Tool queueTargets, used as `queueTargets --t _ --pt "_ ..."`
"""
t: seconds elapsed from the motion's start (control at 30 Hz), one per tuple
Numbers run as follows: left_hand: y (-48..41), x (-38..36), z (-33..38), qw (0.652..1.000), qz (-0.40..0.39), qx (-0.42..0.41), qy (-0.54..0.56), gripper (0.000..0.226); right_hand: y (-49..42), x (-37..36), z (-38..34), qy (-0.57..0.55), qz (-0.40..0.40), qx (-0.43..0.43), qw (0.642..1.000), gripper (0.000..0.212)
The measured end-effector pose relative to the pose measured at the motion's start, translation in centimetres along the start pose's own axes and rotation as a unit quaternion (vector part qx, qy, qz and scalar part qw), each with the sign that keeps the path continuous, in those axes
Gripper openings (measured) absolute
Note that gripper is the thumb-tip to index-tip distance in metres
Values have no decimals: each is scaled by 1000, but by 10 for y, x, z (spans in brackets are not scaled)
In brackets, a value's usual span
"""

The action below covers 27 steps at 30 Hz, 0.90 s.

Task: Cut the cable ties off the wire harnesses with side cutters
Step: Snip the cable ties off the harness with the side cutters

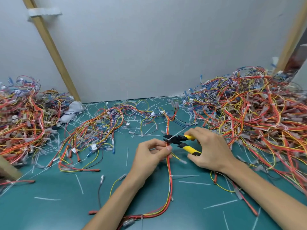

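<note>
A wire harness (169,170) of red, orange and yellow wires runs up the middle of the green mat. My left hand (150,152) pinches this bundle between thumb and fingers. My right hand (210,151) grips side cutters (181,141) with yellow and black handles. The black jaws point left and sit at the bundle just above my left thumb, against a thin white cable tie (174,133) whose tail sticks out up and to the right. Another white tie (171,175) wraps the bundle lower down.
Big tangled heaps of harnesses lie at the left (25,123) and right (259,113), and a smaller tangle (103,125) lies at mid-left. Cut white tie pieces (79,184) litter the mat. A grey wall and slanted wooden battens (53,50) stand behind.
</note>
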State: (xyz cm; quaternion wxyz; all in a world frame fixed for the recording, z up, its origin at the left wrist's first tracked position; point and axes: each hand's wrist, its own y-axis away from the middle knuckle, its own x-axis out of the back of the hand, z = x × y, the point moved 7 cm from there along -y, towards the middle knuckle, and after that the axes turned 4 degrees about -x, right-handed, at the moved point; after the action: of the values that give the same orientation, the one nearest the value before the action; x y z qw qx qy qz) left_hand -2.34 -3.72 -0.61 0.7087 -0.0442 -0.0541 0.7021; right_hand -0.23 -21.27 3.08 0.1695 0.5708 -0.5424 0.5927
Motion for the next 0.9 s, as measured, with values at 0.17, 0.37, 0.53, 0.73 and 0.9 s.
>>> queueTargets --t 0.17,0.37,0.53,0.73,0.9 --pt "0 0 -1 1000 7 -4 -1 8 -1 -3 2 -9 -10 -8 1000 30" --pt "0 1 -2 1000 23 -13 -11 8 -2 -6 3 0 -15 -2 1000 35" --pt "-1 2 -3 999 30 -13 -16 8 -3 -3 4 -16 -11 -18 1000 28" --pt "-1 3 -1 999 36 -18 -12 7 -2 -3 2 -7 -14 -14 1000 29" --pt "-1 3 -1 999 35 -19 -23 10 -3 -5 4 -26 -23 -30 999 24"
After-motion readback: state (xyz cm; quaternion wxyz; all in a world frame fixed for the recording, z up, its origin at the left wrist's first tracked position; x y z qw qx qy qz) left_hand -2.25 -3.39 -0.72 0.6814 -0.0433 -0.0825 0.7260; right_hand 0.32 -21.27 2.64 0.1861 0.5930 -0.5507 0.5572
